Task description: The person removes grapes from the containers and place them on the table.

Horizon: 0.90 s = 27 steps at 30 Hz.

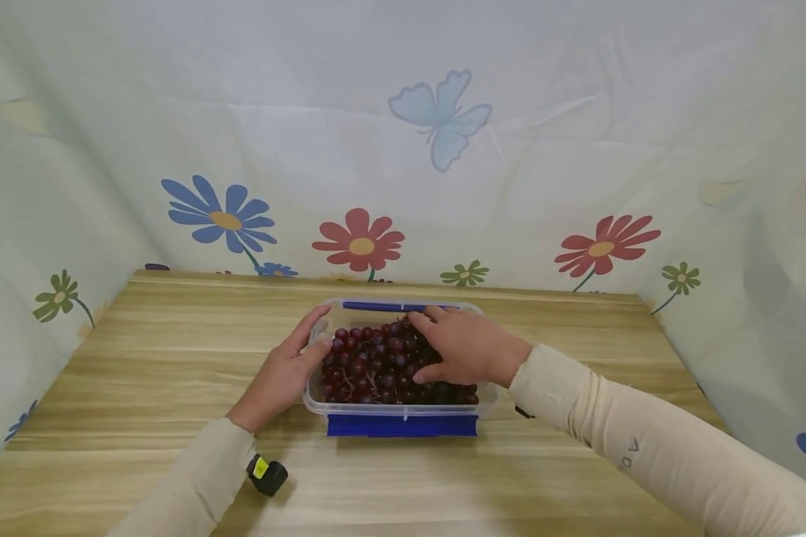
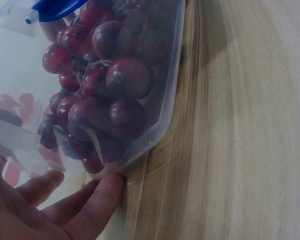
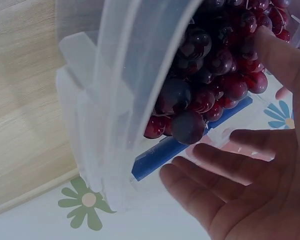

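A clear plastic food container (image 1: pixel 318 406) with blue clip latches (image 1: pixel 401 426) stands on the wooden table, filled with dark red grapes (image 1: pixel 369 362). My left hand (image 1: pixel 283 373) grips the container's left side, thumb over the rim and fingers along the outer wall. In the left wrist view, those fingertips (image 2: pixel 107 187) lie at a lower corner of the container. Over the right part of the grapes is my right hand (image 1: pixel 466 347), its fingers loosely spread. Its thumb (image 3: pixel 277 52) touches the grapes in the right wrist view, while the other fingers reach towards the back wall.
The wood-grain table (image 1: pixel 175 335) extends around the container. Behind it hangs a pale sheet (image 1: pixel 275 134) printed with flowers and a butterfly, which also closes in both sides. A small black device with a yellow mark (image 1: pixel 267 475) is at the left wrist.
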### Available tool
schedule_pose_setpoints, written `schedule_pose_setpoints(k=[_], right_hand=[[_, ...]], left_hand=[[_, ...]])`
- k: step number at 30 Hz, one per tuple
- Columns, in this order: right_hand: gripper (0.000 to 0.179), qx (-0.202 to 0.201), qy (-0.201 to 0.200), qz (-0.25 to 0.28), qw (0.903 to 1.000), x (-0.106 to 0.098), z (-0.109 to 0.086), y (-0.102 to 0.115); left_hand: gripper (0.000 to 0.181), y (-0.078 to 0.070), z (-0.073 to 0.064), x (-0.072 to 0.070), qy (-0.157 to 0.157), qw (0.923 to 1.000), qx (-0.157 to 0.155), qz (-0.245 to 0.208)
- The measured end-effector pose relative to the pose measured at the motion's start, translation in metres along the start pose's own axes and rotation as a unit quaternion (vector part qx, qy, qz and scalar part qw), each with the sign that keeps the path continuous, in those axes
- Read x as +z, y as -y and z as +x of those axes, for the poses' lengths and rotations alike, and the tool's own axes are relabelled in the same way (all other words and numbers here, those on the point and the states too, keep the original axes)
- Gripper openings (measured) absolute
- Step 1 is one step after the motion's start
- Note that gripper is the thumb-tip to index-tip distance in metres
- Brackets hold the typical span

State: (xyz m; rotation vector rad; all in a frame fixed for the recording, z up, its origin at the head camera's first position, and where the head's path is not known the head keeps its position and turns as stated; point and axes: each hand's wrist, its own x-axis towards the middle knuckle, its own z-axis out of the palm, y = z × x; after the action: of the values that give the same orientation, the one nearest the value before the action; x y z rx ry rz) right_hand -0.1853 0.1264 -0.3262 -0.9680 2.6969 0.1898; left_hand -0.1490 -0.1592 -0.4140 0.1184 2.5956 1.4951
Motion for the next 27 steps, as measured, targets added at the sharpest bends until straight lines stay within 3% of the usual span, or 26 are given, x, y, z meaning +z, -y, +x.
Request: schedule_pose_setpoints(k=[10, 27], right_hand=[[0.099, 0.029, 0.04, -0.03, 0.9983, 0.004, 0.01, 0.003], [0.109, 0.039, 0.048, -0.028, 0.9977, 0.01, 0.014, 0.006]], left_hand=[[0.054, 0.002, 0.001, 0.0, -0.001, 1.0, -0.001, -0.001], [0.053, 0.004, 0.001, 0.001, -0.005, 1.0, 0.002, 0.001]])
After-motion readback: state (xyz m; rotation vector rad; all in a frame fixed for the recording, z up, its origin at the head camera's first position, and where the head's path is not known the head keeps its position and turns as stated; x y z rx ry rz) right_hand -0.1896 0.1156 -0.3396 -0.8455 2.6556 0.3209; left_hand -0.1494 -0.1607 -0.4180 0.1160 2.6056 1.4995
